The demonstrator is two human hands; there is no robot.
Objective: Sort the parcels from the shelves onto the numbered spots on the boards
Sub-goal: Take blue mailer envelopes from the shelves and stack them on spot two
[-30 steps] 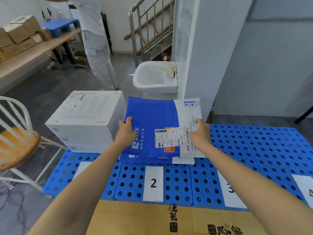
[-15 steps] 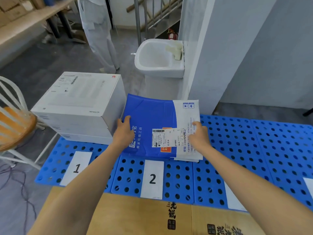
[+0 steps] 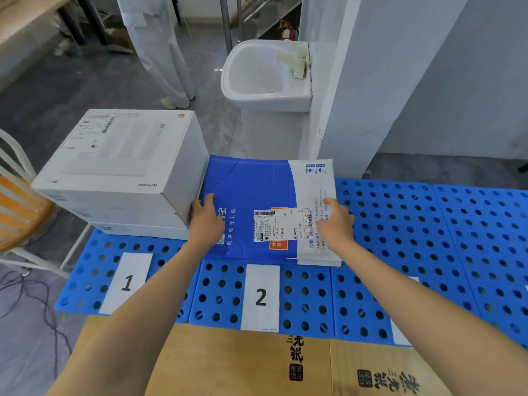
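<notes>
Blue board (image 3: 400, 224), parcel (image 3: 251, 190) under both hands (image 3: 206, 224) (image 3: 335, 224)

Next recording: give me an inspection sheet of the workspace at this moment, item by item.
Surface: blue perforated boards with label 1 and label 2 near the front edge.
Job's things: blue-and-white parcel flat behind label 2; stacked white boxes behind label 1, beside the parcel.
Clutter: flattened cardboard at the boards' near edge.
Hands: left hand rests on the parcel's left edge, right hand on its white right part.
Cables: dark cables on the floor, left.
Surroundings: white sink, wooden chair, person in white standing behind.
</notes>
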